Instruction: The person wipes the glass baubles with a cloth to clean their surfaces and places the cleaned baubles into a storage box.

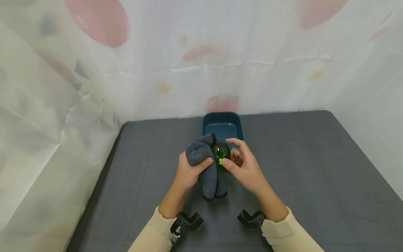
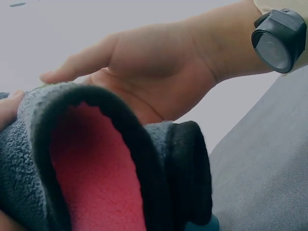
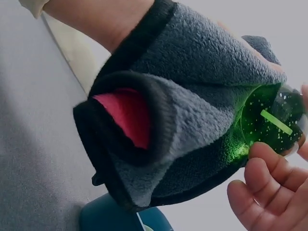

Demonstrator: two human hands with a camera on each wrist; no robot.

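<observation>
A grey cloth [image 1: 206,164] is gripped in the left hand [image 1: 189,171], whose thumb is curled over the front of the fold while the fingers are hidden behind it. The cloth is folded over on itself, black-edged, with a pink-red inner face shown in both wrist views [image 3: 127,115], and its lower end hangs down toward the mat [image 1: 315,168]. Against its right side a small dark green ball [image 1: 220,152] is pressed, speckled and glowing, with a bright green bar on it [image 3: 276,122]. The ball is pinched by the right hand [image 1: 244,166]: the thumb is set on its near side and the fingers are curled over its top and far side, with the fingertips [image 3: 262,154] seen touching its lower edge in the right wrist view. Both hands and the two things are held together above the middle of the mat, the hands just apart with only the ball between them. Just behind them a blue tray [image 1: 223,120] stands on the mat, near its far edge; its front rim is hidden by the cloth and ball. Cream sleeves [image 1: 151,234] are worn on both arms, and a black camera mount [image 1: 185,222] is strapped at each wrist. A white sheet [image 1: 201,52] with faint red blotches is hung behind and to the sides.
</observation>
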